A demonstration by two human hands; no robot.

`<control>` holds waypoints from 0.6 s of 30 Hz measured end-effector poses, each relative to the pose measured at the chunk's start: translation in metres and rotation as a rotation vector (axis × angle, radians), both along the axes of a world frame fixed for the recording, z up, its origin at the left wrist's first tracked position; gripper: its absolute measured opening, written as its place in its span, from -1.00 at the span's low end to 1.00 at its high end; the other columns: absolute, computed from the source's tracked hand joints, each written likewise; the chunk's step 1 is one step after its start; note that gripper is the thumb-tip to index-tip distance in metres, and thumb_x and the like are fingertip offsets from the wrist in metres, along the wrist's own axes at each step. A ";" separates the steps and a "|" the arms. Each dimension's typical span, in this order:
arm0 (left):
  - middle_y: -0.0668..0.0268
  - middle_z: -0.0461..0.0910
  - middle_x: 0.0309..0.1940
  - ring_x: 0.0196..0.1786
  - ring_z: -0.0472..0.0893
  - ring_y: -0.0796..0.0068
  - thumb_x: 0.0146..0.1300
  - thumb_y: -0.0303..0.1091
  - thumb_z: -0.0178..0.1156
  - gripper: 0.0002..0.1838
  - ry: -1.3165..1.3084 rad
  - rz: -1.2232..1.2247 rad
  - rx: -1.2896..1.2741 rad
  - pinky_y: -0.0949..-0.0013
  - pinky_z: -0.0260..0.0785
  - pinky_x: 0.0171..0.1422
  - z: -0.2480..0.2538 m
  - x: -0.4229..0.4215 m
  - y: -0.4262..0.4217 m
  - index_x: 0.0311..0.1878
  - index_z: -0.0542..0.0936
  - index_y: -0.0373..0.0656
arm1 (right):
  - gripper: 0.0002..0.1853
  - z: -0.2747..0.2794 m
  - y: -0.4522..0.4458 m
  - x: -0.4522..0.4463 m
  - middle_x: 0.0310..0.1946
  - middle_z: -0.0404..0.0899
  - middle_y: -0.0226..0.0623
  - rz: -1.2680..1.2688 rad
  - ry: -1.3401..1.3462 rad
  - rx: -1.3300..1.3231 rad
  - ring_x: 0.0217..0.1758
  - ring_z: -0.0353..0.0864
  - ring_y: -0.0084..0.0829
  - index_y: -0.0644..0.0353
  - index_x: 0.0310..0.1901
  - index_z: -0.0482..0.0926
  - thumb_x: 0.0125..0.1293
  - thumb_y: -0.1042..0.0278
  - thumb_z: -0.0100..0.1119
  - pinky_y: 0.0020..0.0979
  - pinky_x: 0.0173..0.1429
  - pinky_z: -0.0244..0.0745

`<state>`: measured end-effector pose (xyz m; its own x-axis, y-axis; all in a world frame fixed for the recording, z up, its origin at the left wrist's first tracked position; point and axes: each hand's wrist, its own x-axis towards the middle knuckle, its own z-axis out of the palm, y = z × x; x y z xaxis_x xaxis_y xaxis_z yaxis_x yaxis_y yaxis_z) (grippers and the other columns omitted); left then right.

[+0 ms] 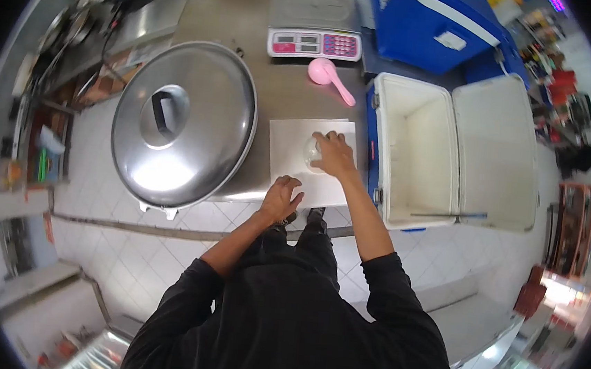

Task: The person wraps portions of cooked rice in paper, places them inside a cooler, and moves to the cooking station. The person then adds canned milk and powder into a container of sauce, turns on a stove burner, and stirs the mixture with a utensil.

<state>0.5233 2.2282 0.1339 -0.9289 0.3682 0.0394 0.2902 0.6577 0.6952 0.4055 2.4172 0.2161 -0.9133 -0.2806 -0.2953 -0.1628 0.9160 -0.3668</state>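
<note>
White paper sheets (288, 139) lie on the steel counter in front of me. My right hand (334, 154) is curled round a small, pale, rounded thing (312, 154) that rests on the paper; its kind is hard to make out. Near the paper's front left edge is my left hand (282, 196), its fingers apart and nothing in them. A pink scoop (331, 80) lies on the counter beyond the sheets, just in front of a digital scale (313, 44).
A large round pot with a steel lid (203, 122) stands at the left. On the right is an open white-lined cooler (416, 152), its lid (496, 152) swung outward. Behind it sits a blue cooler (426, 28).
</note>
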 end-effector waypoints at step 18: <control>0.21 0.58 -0.25 -0.01 0.57 0.16 0.01 -0.41 0.44 -0.88 -0.219 -0.003 -0.019 0.21 0.47 0.15 -0.030 -0.037 0.007 -0.36 0.75 -0.18 | -0.61 -0.031 0.053 -0.054 -0.21 0.62 -0.11 0.011 0.100 -0.613 -0.12 0.66 -0.19 0.26 -0.04 0.60 0.26 0.13 0.38 -0.24 0.02 0.53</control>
